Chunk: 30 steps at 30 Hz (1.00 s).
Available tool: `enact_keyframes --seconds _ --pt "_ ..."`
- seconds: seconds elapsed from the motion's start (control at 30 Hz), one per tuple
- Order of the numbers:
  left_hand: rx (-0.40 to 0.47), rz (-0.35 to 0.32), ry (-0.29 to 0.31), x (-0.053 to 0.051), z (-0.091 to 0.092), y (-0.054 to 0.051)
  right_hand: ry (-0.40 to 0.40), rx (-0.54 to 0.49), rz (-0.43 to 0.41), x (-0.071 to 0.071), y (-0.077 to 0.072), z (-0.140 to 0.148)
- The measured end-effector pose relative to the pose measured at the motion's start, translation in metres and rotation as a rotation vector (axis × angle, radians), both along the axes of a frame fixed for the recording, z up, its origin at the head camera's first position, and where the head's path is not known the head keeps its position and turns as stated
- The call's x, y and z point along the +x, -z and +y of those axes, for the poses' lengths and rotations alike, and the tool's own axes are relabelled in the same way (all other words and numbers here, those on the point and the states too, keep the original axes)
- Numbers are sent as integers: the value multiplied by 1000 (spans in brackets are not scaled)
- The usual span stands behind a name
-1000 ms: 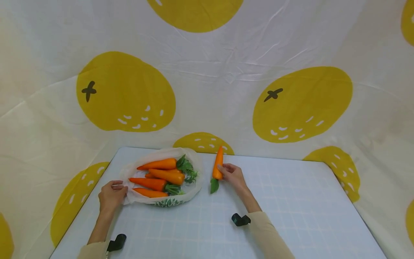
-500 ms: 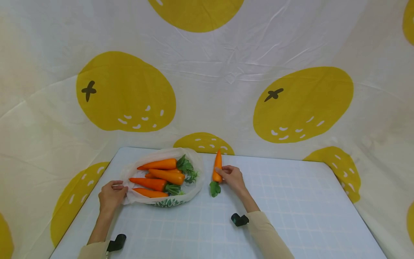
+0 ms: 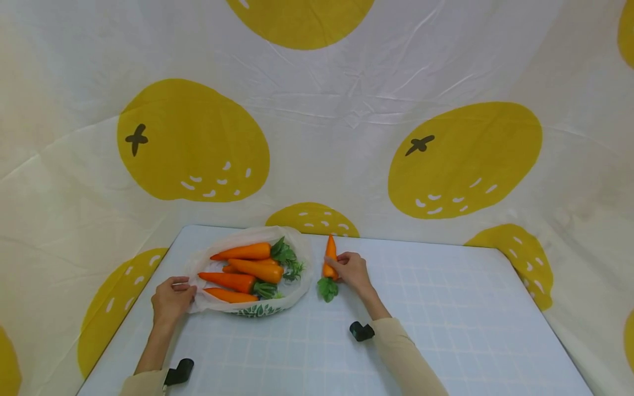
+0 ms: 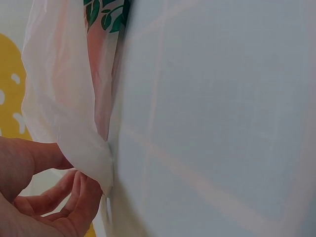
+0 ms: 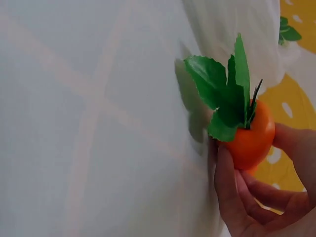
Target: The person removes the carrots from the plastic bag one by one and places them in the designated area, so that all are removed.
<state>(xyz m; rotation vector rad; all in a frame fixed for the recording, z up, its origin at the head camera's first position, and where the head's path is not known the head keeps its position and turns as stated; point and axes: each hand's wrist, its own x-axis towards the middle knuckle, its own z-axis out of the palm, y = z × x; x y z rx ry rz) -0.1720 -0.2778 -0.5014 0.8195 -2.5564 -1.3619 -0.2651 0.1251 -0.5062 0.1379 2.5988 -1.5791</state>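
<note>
A white plastic bag (image 3: 198,300) with green leaf print lies open at the table's left, several orange carrots (image 3: 241,282) with green tops inside it. My left hand (image 3: 170,301) pinches the bag's left edge; the left wrist view shows the thumb and fingers (image 4: 86,202) on the thin plastic (image 4: 84,148). Right of the bag, my right hand (image 3: 353,271) holds a single carrot (image 3: 331,250) near its leafy end, tip pointing away. In the right wrist view, thumb and fingers (image 5: 229,187) grip the carrot's thick end (image 5: 252,143) around its sides, close to the table surface.
The table (image 3: 446,308) has a pale checked cloth and extends to the right of my right hand. Behind it hangs a white curtain (image 3: 327,137) printed with large yellow fruit.
My right hand has moved slightly left with its carrot, whose tip has come down nearer to me and whose leaves have shifted toward the bag. The left hand has stayed in place on the bag's edge.
</note>
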Motion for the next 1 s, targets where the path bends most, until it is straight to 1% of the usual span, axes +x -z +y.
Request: enact_keyframes --seconds 0.17,0.37,0.47,0.57,0.67,0.8,0.9,1.0 --pt "-3 6 -5 1 0 1 -14 6 -15 -1 -1 0" --pt "0 12 6 2 0 2 -25 36 -9 -1 -2 0" --pt "3 18 12 2 -1 2 -3 93 32 -1 -5 0" --pt "1 19 10 2 -1 2 16 161 101 -2 -9 0" --pt "1 14 6 2 -1 2 11 186 158 -4 -14 -1" --pt "6 14 9 2 -1 2 -18 159 235 -4 -22 -4" --pt "7 13 11 2 -1 2 -58 120 306 -4 -28 -9" --pt "4 10 8 2 0 2 -104 74 344 0 -34 -18"
